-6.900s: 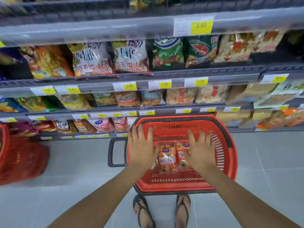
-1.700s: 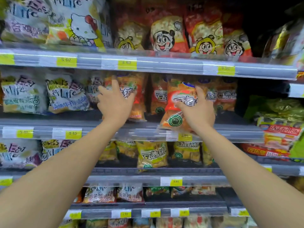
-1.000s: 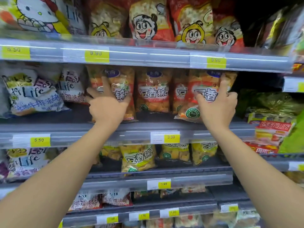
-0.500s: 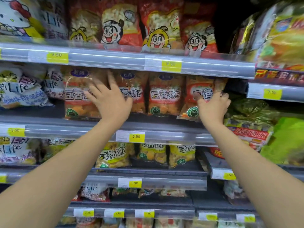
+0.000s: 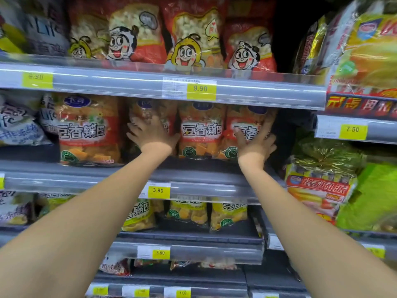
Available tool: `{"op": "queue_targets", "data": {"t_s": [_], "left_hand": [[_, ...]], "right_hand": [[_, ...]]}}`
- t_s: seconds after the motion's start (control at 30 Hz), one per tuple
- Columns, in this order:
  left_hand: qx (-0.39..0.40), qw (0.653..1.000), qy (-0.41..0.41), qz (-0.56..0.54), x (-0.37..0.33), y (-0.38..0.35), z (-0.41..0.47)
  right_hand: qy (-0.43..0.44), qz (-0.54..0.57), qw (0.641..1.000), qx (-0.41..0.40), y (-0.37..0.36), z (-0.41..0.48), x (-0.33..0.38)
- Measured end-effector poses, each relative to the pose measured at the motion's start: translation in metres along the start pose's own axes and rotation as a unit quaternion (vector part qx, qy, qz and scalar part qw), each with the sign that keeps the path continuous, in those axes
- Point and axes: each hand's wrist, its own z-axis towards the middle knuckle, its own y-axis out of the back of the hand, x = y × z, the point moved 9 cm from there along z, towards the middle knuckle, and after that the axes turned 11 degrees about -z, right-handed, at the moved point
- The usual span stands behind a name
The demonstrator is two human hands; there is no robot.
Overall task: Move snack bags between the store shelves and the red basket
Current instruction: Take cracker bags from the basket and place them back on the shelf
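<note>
Snack bags [image 5: 200,130] in orange wrappers stand upright, four in a row, on the middle shelf [image 5: 86,179], above a yellow price tag [image 5: 159,190]. The left hand [image 5: 151,134] lies flat on the second bag [image 5: 156,108] from the left, its fingers [image 5: 134,129] spread wide. The right hand [image 5: 254,143] presses the rightmost bag [image 5: 242,123], fingers [image 5: 267,123] straight and splayed, gripping nothing. Yellow bags [image 5: 187,211] sit on the shelf below.
</note>
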Motion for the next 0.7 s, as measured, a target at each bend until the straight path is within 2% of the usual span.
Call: {"op": "queue_targets", "data": {"t_s": [0.13, 0.4, 0.6, 0.63, 0.7], "left_hand": [[-0.030, 0.998, -0.015, -0.049, 0.007, -0.002, 0.010], [-0.045, 0.999, -0.005, 0.027, 0.006, 0.006, 0.004], [0.002, 1.000, -0.008, -0.013, 0.012, 0.003, -0.004], [-0.009, 1.000, -0.024, -0.013, 0.010, 0.008, -0.011], [-0.039, 0.995, -0.090, 0.016, 0.001, 0.019, -0.034]], "right_hand": [[0.002, -0.043, 0.998, 0.039, -0.011, 0.014, -0.007], [0.011, -0.138, 0.989, 0.049, -0.014, 0.013, -0.005], [-0.005, -0.146, 0.981, 0.124, -0.009, 0.005, -0.007], [-0.004, -0.137, 0.982, 0.126, -0.005, 0.000, -0.008], [0.025, -0.107, 0.991, 0.078, 0.013, -0.016, -0.004]]}}
